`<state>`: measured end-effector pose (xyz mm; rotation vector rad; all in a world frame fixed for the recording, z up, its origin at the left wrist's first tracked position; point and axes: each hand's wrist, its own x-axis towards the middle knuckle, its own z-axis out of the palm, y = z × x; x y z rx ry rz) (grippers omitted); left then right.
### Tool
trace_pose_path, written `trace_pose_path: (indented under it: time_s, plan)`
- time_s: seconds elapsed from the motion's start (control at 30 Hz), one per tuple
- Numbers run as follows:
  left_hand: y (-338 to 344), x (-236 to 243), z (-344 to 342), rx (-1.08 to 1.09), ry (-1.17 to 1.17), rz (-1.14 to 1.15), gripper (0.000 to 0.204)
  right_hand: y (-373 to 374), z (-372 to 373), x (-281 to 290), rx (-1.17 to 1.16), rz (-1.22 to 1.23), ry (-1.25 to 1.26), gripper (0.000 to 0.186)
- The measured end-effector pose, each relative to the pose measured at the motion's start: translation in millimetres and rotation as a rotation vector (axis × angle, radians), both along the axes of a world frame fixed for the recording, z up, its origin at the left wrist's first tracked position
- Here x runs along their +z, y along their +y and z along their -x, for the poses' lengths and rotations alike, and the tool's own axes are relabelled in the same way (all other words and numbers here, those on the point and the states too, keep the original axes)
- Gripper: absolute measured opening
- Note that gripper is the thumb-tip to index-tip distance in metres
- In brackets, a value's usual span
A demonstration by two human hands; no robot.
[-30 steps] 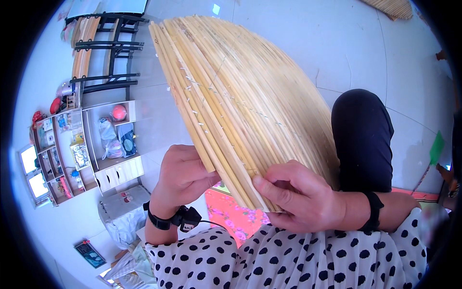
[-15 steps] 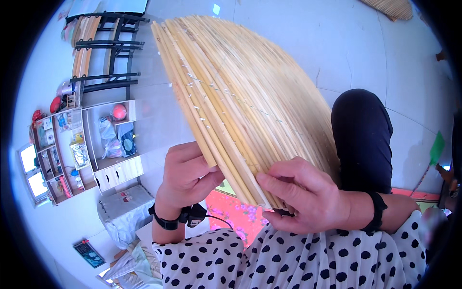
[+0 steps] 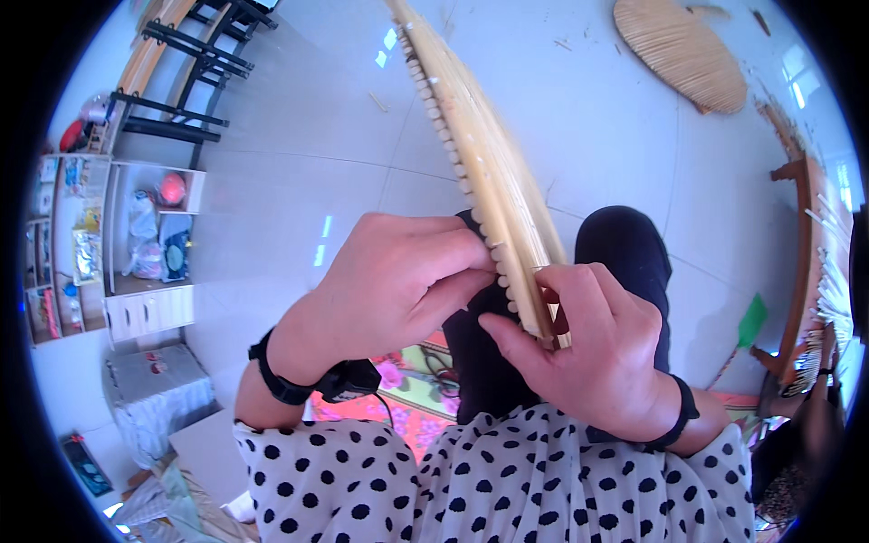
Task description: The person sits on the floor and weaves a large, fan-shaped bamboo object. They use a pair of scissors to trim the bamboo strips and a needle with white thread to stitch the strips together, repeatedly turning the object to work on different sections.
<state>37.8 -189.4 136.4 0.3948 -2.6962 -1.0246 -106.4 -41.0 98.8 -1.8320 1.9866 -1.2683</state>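
A mat of pale plant stalks [image 3: 489, 172], stitched side by side, stands tilted nearly edge-on in front of me, its lower end at my lap. A row of round cut stalk ends runs down its left edge. My right hand [image 3: 593, 339] grips the lower end, fingers on the right face and thumb at the left edge. Thumb and fingers of my left hand [image 3: 389, 281] are pinched together against the stalk ends a little higher up. Whatever that pinch holds is hidden.
Another rounded stalk mat [image 3: 683, 54] lies on the tiled floor at the far right. A wooden frame [image 3: 797, 262] stands at the right, near a green fly swatter [image 3: 752, 319]. Shelves [image 3: 113, 235] and a covered box [image 3: 161, 380] line the left. A flowered cloth [image 3: 407, 376] lies beneath me.
The mat has turned from showing its broad stitched face to nearly edge-on. My left hand has moved up to the row of stalk ends, while my right hand still grips the lower end.
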Motion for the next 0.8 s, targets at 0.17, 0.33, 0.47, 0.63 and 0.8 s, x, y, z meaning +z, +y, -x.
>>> trace_pose_path:
  time_s: [0.17, 0.33, 0.47, 0.63, 0.8]
  plan:
    - [-4, -3, 11, -0.041, 0.034, -0.112, 0.006, -1, 2, 4, -0.112, 0.01, 0.158, 0.03]
    - [-3, -10, 16, -0.057, 0.109, -0.141, 0.005, 2, 7, 6, -0.147, -0.007, 0.204, 0.027]
    - [-6, -12, 13, -0.063, 0.083, -0.127, 0.004, 3, 10, 10, -0.179, -0.009, 0.233, 0.026]
    - [-4, -17, 9, -0.039, 0.145, -0.113, 0.005, 3, 8, 12, -0.192, -0.022, 0.235, 0.026]
    - [-3, -24, 18, -0.037, 0.195, -0.159, 0.005, -1, 12, 25, -0.205, -0.127, 0.21, 0.029]
